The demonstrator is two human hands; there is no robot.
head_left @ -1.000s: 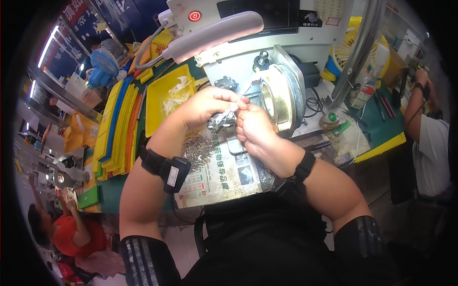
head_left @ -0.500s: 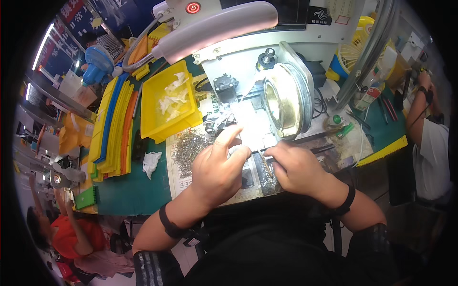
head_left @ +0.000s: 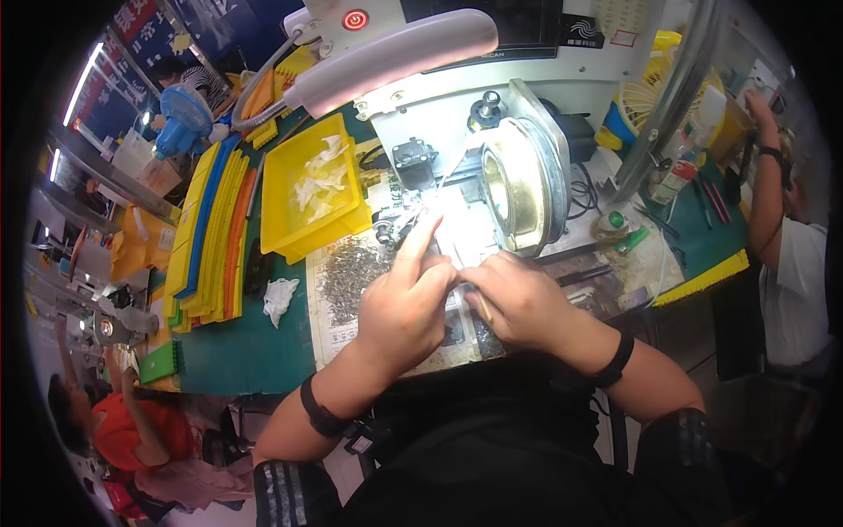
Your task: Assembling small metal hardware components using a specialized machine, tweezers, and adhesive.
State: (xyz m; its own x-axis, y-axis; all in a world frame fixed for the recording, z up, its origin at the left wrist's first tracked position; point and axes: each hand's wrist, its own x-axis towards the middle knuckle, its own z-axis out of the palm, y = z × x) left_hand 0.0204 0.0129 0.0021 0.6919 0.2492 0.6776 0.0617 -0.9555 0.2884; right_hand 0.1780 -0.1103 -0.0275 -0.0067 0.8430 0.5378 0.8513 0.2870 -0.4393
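Note:
My two hands meet in front of a lit bench machine (head_left: 439,97), with their fingertips touching or nearly so. My left hand (head_left: 399,307) has its index finger stretched toward the machine, while the thumb and other fingers are closed; what they grip is hidden. In my right hand (head_left: 520,299) is a thin brass-coloured rod (head_left: 486,308), its lower end showing below the curled fingers. Just beyond the hands stands the machine's thick round metal wheel (head_left: 498,189). Beside my left hand lies a pile of small metal pieces (head_left: 344,279) on a paper sheet.
A yellow bin (head_left: 275,230) with white crumpled tissue stands left, near stacked yellow, blue and orange trays (head_left: 206,237). A lamp (head_left: 395,57) arches above the machine. At right are hand tools (head_left: 713,198) and a green-capped bottle (head_left: 616,220). Other people (head_left: 140,430) sit nearby.
My right hand has moved left and slightly up, closing the gap to my left hand, and now covers more of the rod. A co-worker's arm at the right has risen.

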